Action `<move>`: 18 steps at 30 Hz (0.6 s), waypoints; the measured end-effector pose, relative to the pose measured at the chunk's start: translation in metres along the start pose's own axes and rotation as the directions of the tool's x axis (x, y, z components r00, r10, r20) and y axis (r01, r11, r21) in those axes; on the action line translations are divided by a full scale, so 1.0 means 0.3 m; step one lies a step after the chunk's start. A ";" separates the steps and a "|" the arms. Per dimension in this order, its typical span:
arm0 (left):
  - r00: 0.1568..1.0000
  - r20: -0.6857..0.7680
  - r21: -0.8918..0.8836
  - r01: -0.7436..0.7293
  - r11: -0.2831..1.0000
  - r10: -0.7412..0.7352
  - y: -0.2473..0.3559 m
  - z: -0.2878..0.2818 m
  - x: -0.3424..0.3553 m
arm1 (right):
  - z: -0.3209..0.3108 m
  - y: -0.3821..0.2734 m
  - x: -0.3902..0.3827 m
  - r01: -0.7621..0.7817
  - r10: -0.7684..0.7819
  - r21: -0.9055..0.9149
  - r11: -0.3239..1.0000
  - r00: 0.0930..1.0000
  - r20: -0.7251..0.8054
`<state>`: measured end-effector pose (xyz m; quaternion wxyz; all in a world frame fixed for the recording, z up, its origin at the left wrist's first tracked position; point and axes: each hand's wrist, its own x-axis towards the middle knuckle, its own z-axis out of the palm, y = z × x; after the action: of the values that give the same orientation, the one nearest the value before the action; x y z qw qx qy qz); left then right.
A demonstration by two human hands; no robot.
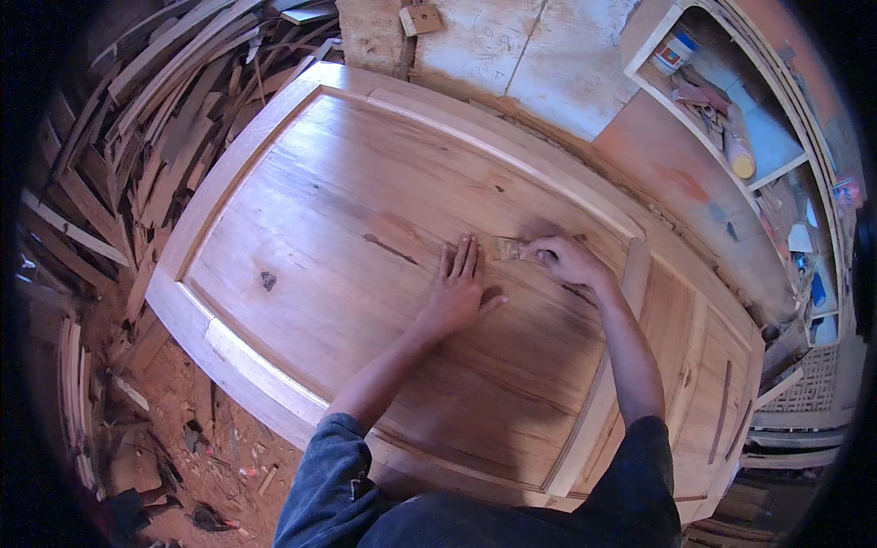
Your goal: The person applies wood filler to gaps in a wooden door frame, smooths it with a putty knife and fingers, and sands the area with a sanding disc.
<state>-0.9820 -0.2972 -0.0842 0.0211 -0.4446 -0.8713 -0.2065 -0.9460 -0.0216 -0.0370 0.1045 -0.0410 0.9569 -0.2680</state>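
Note:
A large wooden door with framed panels lies flat in front of me. My left hand rests palm down near the middle of its big panel, fingers stretched and thumb out to the side. Just right of it, my right hand is closed in a pinch, low over the same panel. At its fingertips shows a small flat tan piece, too indistinct to name. A long dark crack runs through the wood left of my hands. Farther left is a dark knot.
Scrap wood strips are heaped at the left, beside a reddish dirt floor strewn with bits. An open wooden cabinet frame at the far right holds a white tub and a yellow-ended cylinder. Pale boards lie behind the door.

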 end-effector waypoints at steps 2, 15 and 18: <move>0.998 -0.063 -0.017 -0.013 1.000 0.012 -0.009 0.007 -0.002 | -0.003 -0.052 -0.005 -0.027 0.029 -0.051 0.998 0.999 0.025; 0.967 -0.084 -0.195 0.221 0.956 -0.241 -0.267 -0.130 -0.061 | 0.120 -0.253 -0.018 -0.052 0.038 -0.087 0.995 0.987 -0.155; 0.955 -0.014 -0.002 0.296 0.955 -0.296 -0.444 -0.237 -0.115 | 0.196 -0.338 -0.005 0.003 -0.042 -0.169 0.986 0.973 -0.229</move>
<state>-1.0759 -0.4199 -0.0723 -0.0037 -0.3077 -0.9279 -0.2106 -0.9294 -0.1375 -0.0330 -0.0146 -0.0291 0.9811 -0.1909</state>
